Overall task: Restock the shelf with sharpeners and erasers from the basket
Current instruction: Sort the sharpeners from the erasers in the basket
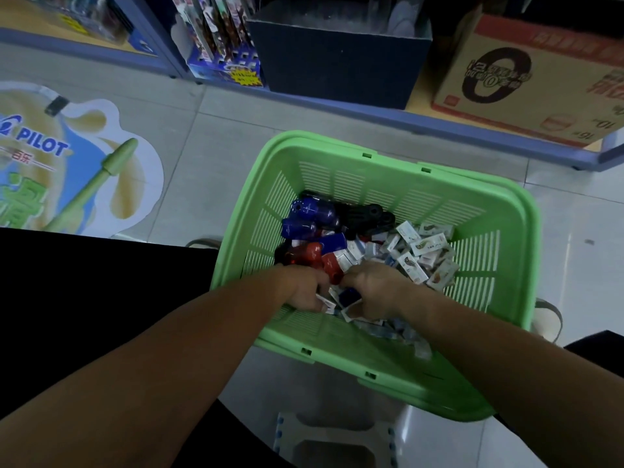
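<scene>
Sharpeners (304, 217) lie heaped in far-L part of green basket (337, 349), all on their sides. Blue ones are at far edge of heap w/ long axes roughly L-R across view. Black ones are just R of them, pointing off to the R. Red ones are nearer the person, also crosswise. Erasers (423, 253), small white boxes, fill R half & near side of basket, jumbled, long axes every which way, many diagonal. Basket sits turned clockwise in view, one corner toward shelf (439, 128), near rim above a white stool (334, 434); can't tell what it rests on. Both hands are down in near side of basket, side by side, nearly touching. L hand (304, 287) lies just below red sharpeners, fingers curled under, a white eraser box at fingertips; can't tell if it's gripped. R hand (374, 287) sits btwn red sharpeners & main eraser pile, fingers curled down into stock, a blue piece & a white box right by thumb; grip unclear too. Blue & black sharpeners are beyond both hands, apart from them. Shelf's btm level runs across top of view w/ a dark box (337, 62), a carton (540, 79) & a pen display (223, 45). PILOT floor sticker (67, 157) lies to the L.
</scene>
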Tool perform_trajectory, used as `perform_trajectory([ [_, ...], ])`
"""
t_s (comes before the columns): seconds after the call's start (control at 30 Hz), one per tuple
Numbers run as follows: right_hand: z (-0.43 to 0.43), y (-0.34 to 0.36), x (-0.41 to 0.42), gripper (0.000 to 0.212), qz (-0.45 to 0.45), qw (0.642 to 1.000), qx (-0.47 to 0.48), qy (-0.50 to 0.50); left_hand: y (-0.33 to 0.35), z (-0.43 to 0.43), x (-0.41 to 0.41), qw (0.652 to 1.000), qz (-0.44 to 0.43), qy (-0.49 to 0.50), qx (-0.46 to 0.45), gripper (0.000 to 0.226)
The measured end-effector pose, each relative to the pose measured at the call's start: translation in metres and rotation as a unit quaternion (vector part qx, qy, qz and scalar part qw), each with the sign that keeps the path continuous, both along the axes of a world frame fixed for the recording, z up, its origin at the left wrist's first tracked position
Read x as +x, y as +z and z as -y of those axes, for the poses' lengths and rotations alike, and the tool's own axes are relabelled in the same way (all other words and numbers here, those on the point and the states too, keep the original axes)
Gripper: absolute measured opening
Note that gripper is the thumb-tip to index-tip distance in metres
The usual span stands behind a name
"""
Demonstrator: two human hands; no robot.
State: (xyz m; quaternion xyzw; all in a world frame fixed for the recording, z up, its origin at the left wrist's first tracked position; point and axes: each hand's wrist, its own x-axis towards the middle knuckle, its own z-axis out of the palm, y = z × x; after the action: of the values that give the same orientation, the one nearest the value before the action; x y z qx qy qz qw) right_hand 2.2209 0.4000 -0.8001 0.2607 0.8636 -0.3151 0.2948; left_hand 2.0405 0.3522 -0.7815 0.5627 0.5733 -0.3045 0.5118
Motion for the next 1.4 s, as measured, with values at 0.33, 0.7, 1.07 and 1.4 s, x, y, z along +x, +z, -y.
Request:
perform_trajectory([
  [0.33, -0.017, 0.018, -0.011, 0.052, 0.092, 0.994, -0.045, 0.032, -0.005, 0.001, 0.009, 0.999, 0.002, -0.034, 0.011, 0.048],
  [0.7, -0.047, 0.035, -0.045, 0.052, -0.220, 0.812, -0.165, -0.515, 0.011, 0.001, 0.015, 1.000, 0.027, -0.010, 0.011, 0.040],
  [1.07, -0.056, 0.041, -0.040, 0.028, -0.161, 0.789, -0.220, -0.551, 0.022, 0.014, 0.002, 0.993, 0.033, 0.105, 0.048, 0.041],
  [1.4, -0.072, 0.057, -0.017, 0.006, -0.169, 0.906, -0.132, -0.364, 0.051, -0.024, 0.007, 0.955, 0.076, 0.188, 0.217, 0.019],
])
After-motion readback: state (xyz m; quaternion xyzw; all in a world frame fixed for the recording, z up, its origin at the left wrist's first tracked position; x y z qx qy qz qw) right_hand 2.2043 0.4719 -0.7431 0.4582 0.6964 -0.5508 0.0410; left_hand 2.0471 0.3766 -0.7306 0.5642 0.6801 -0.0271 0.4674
